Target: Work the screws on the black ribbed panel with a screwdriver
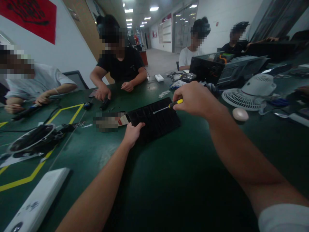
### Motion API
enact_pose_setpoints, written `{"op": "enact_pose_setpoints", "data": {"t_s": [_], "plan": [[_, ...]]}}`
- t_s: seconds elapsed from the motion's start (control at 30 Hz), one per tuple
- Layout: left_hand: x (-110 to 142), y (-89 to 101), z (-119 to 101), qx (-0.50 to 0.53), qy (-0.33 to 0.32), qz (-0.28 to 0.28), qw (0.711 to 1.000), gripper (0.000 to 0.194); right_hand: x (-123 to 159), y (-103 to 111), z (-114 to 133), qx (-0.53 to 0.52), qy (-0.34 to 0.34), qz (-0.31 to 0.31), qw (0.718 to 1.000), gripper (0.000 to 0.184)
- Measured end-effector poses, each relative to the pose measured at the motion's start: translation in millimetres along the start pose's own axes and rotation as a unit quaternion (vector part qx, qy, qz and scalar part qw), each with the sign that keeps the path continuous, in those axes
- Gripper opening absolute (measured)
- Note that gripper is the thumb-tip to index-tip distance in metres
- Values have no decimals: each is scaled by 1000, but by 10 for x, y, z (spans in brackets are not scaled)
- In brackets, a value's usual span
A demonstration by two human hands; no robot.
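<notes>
A flat black panel (156,120) lies on the dark green table (169,180) in front of me. My left hand (132,133) presses on its near left corner, fingers curled over the edge. My right hand (194,98) is closed round a screwdriver (166,107) with a yellow and black handle. Its metal tip touches the middle of the panel.
A white fan housing (251,91) and a pink oval object (240,114) lie to the right. Black computer cases (207,67) stand behind. A black fan part (33,138) and yellow floor-tape lines (70,112) are at left, a white device (36,203) near left. Other people sit around the table.
</notes>
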State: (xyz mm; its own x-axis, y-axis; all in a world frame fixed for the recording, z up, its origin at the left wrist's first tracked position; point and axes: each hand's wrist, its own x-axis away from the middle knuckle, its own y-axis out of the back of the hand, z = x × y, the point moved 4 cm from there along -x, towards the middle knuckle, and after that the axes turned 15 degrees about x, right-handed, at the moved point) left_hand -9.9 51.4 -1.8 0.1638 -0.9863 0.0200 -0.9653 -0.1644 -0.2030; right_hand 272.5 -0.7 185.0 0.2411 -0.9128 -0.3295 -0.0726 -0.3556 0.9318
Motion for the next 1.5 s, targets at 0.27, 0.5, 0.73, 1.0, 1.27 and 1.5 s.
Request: {"op": "enact_pose_setpoints", "data": {"t_s": [0.27, 0.5, 0.73, 1.0, 1.27, 1.5], "plan": [[21, -25, -14, 8, 5, -6, 1000, 41, -8, -31, 29, 4, 2, -3, 1000, 22], [33, -29, -30, 10, 13, 2, 1000, 41, 20, -5, 102, 14, 3, -4, 1000, 23], [27, -16, -15, 9, 14, 4, 1000, 42, 57, 16, 153, 26, -25, 16, 999, 26], [61, -20, -54, 1, 9, -14, 1000, 42, 29, -59, 123, 49, -37, 110, 992, 46], [37, -11, -37, -4, 7, -15, 1000, 41, 0, -19, -155, -7, 35, 35, 999, 27], [46, -9, -39, -8, 4, -8, 1000, 41, 24, 44, -157, -15, 6, 12, 1000, 27]]}}
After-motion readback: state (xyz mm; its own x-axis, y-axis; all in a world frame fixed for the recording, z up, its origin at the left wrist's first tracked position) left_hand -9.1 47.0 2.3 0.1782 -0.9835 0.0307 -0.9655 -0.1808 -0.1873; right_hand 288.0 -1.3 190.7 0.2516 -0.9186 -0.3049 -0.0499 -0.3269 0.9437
